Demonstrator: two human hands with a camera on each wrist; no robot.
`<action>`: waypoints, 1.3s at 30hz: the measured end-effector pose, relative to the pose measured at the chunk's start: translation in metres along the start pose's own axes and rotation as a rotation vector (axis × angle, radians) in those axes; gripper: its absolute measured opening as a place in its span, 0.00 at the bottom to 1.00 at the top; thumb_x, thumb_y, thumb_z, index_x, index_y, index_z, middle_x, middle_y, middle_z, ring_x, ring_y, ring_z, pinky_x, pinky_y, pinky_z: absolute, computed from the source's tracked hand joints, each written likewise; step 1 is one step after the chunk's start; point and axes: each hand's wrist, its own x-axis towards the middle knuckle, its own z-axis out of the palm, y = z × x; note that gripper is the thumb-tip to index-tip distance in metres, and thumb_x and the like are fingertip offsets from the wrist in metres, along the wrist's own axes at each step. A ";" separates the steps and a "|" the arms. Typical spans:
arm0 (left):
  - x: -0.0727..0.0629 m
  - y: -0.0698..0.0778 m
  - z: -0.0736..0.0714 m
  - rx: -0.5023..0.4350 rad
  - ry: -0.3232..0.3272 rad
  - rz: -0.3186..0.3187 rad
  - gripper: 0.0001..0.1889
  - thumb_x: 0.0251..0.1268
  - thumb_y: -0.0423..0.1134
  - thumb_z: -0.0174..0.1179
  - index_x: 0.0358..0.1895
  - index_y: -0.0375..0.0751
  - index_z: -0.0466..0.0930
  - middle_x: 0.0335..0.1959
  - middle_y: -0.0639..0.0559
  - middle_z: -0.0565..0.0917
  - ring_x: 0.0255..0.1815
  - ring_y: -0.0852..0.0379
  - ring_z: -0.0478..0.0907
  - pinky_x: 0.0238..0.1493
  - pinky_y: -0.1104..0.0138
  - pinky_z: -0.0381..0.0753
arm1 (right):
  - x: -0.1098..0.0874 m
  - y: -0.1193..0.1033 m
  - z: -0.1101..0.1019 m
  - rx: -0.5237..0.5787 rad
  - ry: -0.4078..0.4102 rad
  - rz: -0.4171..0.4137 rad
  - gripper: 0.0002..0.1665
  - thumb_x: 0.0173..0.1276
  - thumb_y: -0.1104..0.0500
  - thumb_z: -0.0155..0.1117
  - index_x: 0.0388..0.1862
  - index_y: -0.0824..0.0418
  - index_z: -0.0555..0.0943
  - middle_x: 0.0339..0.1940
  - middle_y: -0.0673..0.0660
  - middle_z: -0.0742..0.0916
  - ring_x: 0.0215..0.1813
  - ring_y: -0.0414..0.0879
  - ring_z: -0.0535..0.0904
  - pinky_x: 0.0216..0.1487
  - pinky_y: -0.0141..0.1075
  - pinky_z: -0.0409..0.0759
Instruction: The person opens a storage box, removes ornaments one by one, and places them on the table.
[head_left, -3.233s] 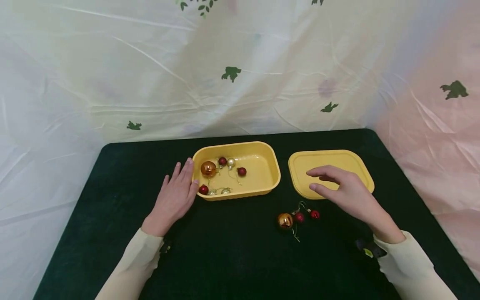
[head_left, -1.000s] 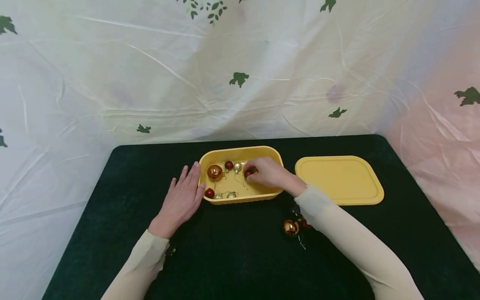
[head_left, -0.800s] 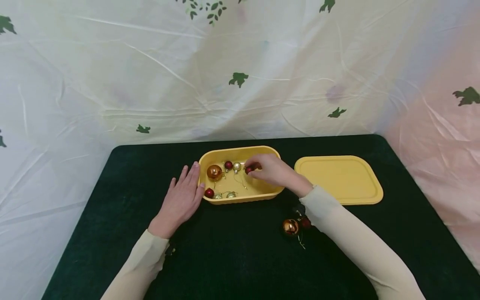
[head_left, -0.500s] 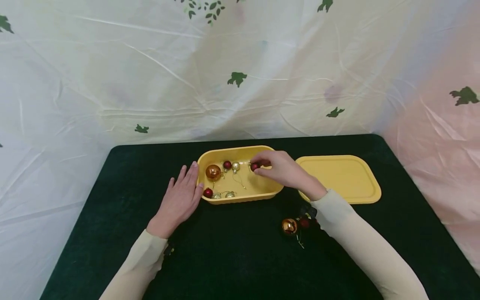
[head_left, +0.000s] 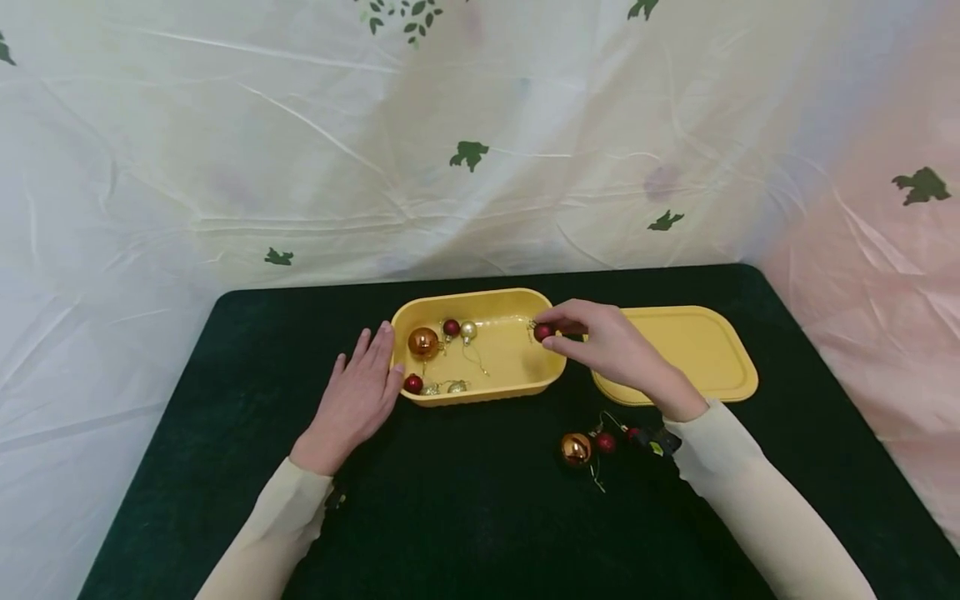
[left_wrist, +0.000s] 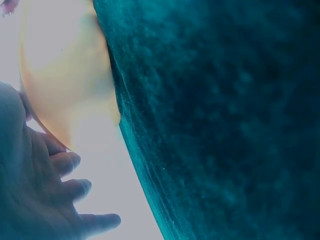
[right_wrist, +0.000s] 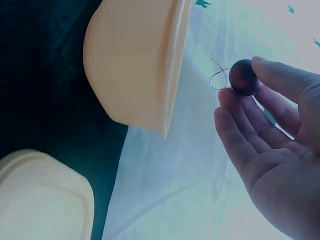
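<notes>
My right hand (head_left: pixel 611 342) pinches a dark red Christmas bauble (right_wrist: pixel 243 78) between thumb and fingers, above the right end of the yellow box (head_left: pixel 517 385). A thin string loop trails from the bauble in the right wrist view. My left hand (head_left: pixel 352 400) rests with straight fingers against the box's left wall; in the left wrist view those fingers (left_wrist: pixel 75 189) lie along its end. Inside the box, toward the left, are a large orange bauble (head_left: pixel 423 342), a dark red one (head_left: pixel 451 327), a bright red one (head_left: pixel 413 383) and several small gold ones (head_left: pixel 468 331).
A flat yellow lid (head_left: pixel 690 350) lies right of the box, partly behind my right hand. In front of it on the dark green cloth (head_left: pixel 465 500) sit an orange bauble (head_left: pixel 576 449) and red baubles (head_left: pixel 605 442), one partly covered by the wrist camera. A pale patterned sheet hangs behind.
My right hand came from over the lid into the box, took hold of the dark red bauble there, and has lifted it rightward to the box's right end. The left hand stays at the wall.
</notes>
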 end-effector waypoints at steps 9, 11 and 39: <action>0.001 -0.001 0.000 0.000 -0.004 0.004 0.37 0.86 0.55 0.36 0.85 0.46 0.32 0.86 0.45 0.42 0.86 0.41 0.37 0.78 0.33 0.43 | -0.026 0.003 -0.014 -0.012 0.040 0.026 0.19 0.73 0.55 0.71 0.61 0.54 0.84 0.54 0.49 0.87 0.56 0.45 0.84 0.63 0.51 0.82; 0.001 -0.002 0.001 -0.001 -0.001 0.005 0.37 0.86 0.55 0.36 0.85 0.46 0.32 0.86 0.46 0.42 0.86 0.41 0.37 0.78 0.33 0.43 | -0.032 0.005 -0.016 -0.018 0.047 0.036 0.19 0.73 0.55 0.71 0.61 0.54 0.84 0.54 0.50 0.87 0.57 0.46 0.84 0.63 0.51 0.82; -0.006 0.002 0.005 0.005 0.030 0.010 0.37 0.86 0.54 0.37 0.85 0.43 0.34 0.86 0.43 0.43 0.86 0.42 0.39 0.79 0.37 0.45 | -0.121 0.055 -0.029 -0.008 0.144 0.119 0.16 0.76 0.57 0.67 0.60 0.54 0.84 0.54 0.50 0.87 0.55 0.30 0.81 0.56 0.21 0.78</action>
